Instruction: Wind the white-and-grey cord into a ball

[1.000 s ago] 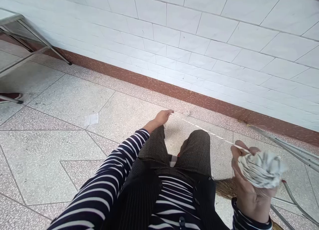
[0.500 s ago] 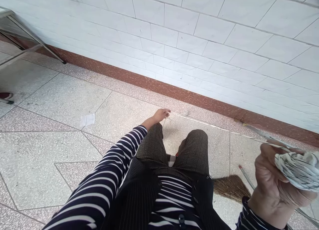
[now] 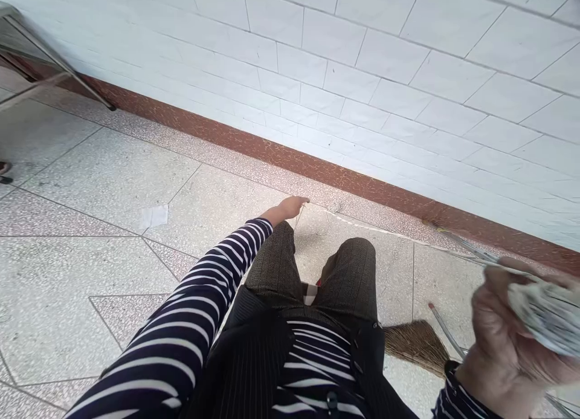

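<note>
Left hand (image 3: pixel 289 208) pinched on fine threads (image 3: pixel 299 216), right hand (image 3: pixel 505 343) curled round cord ball (image 3: pixel 546 315) — any slack could tangle the strand (image 3: pixel 385 230).

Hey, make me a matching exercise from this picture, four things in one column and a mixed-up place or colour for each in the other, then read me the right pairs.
Things:
1. bundle of pale cord
2. straw broom
3. flat white scrap
4. baseboard

Places and colours:
A. beyond the right thigh, on its outer side
B. reddish brown
C. held in the right hand
D. on the speckled floor, left of the left hand

Right pairs: 1-C, 2-A, 3-D, 4-B.
</note>
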### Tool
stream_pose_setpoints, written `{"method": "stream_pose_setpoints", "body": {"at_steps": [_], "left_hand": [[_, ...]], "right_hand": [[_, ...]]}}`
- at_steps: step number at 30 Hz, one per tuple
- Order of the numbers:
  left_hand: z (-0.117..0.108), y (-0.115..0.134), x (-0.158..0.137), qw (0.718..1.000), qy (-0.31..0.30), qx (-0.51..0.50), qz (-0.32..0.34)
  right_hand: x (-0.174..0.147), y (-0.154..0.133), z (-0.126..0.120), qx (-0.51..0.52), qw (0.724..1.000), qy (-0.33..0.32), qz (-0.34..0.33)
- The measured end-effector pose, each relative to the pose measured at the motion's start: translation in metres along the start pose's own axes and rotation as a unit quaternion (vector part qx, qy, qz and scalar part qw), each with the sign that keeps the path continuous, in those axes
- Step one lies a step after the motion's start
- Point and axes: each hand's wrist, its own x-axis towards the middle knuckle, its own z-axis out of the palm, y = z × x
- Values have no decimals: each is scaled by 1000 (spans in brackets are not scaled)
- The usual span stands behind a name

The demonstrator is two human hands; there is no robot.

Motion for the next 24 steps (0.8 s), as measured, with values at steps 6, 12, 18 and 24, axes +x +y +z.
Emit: {"method": "stream_pose_setpoints", "body": {"at_steps": [6, 12, 18, 24], "left_hand": [[21, 60, -28, 976, 29, -195, 86], [44, 139, -94, 860, -83, -462, 202], [50, 129, -126, 826, -139, -526, 150], [44, 108, -141, 932, -82, -277, 217]], "right_hand": [[10, 79, 36, -118, 975, -106, 156], [15, 135, 50, -146, 945, -144, 256], [30, 134, 31, -218, 953, -119, 174], [47, 148, 13, -296, 943, -89, 128]]}}
